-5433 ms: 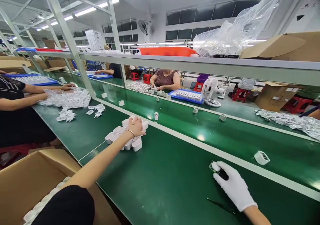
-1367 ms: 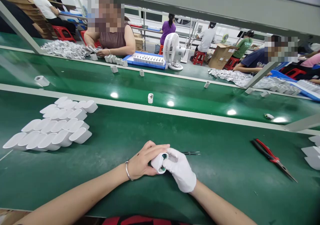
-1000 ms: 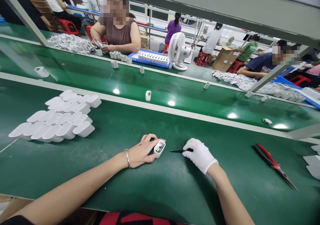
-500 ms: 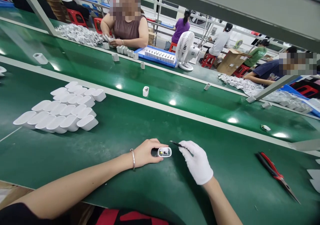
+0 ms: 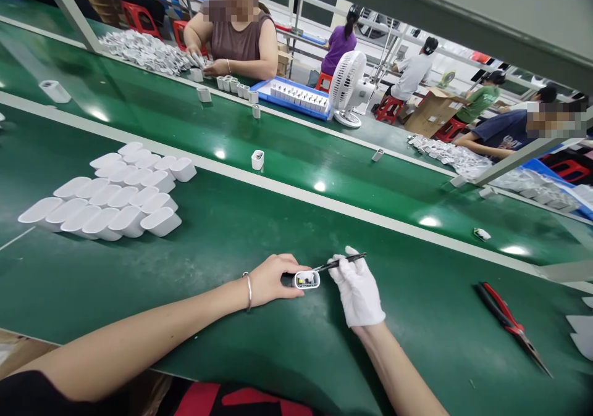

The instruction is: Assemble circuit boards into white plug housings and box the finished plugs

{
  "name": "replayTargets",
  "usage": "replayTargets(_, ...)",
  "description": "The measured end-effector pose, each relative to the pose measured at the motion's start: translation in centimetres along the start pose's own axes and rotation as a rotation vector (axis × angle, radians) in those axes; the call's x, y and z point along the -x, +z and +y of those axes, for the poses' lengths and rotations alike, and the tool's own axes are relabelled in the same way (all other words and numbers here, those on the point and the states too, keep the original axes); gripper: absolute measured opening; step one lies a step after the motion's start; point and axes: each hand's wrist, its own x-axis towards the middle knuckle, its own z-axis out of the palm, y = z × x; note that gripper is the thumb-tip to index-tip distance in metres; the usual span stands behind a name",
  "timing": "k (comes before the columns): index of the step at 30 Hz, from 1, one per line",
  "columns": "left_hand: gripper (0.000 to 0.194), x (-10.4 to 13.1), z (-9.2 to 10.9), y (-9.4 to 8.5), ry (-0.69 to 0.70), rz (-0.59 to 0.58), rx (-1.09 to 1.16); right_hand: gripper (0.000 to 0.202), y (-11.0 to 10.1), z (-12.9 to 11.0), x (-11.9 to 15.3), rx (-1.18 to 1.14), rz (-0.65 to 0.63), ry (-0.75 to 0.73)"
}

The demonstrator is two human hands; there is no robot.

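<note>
My left hand (image 5: 275, 280), bare with a bracelet at the wrist, grips a small white oval plastic housing (image 5: 307, 279) between thumb and fingers. The housing's open end faces up and shows small electronic parts inside, some yellow and black. My right hand (image 5: 359, 289), in a white glove, is closed on black tweezers (image 5: 340, 262). Their tip reaches the housing's upper right rim; whether it touches cannot be made out. Left of my hands, several white oval housings (image 5: 111, 197) stand grouped in rows on the green table.
Red-and-black long-nose pliers (image 5: 512, 326) lie at the right. Beyond a pale divider strip (image 5: 301, 192), a green belt carries scattered housings (image 5: 258, 160). Across it sit co-workers, a white fan (image 5: 348, 89), a blue tray (image 5: 259, 93) and piles of white parts (image 5: 143, 52). A grey beam slants overhead.
My right hand has turned, and the tweezers now point left and down with their tip at the housing's rim. My left hand stays put. Housings on the belt have shifted left.
</note>
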Motion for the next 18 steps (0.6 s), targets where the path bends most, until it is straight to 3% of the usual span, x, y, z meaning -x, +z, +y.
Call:
replayTargets(3, 0.045, 0.0, -0.1, 0.1, -0.003, 0.01, -0.006, 0.042, 0.4, 1.0, -0.2, -0.07, 0.053, 0.092)
replayTargets(18, 0.047, 0.1, 0.1, 0.2, -0.106, -0.028, 0.014, 0.04, 0.7, 1.6, 0.6, -0.057, 0.073, 0.067)
